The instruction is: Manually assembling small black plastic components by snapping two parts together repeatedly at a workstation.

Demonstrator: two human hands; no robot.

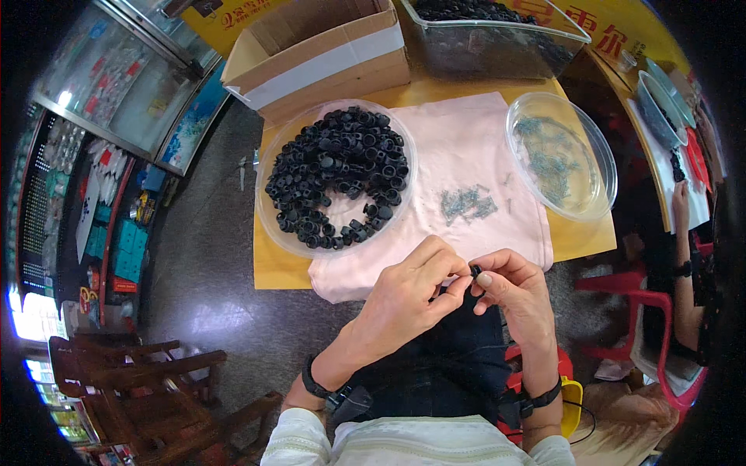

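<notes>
Partly hidden, a black part (pixel 475 271) is pinched by the right hand (pixel 519 293); whatever the left hand (pixel 409 297) grips is unclear.

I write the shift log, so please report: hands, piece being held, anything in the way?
Left hand and right hand pinching one small black plastic part. Thin grey pins loose on pink cloth beyond. Nothing seen blocking hands.

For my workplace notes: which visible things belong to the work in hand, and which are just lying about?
Seemingly in use:
black piece between left hand and right hand
tub of black parts
thin grey pieces on pink cloth
clear tub of similar pieces

Apparently just about:
wooden chair
pink chair
</notes>
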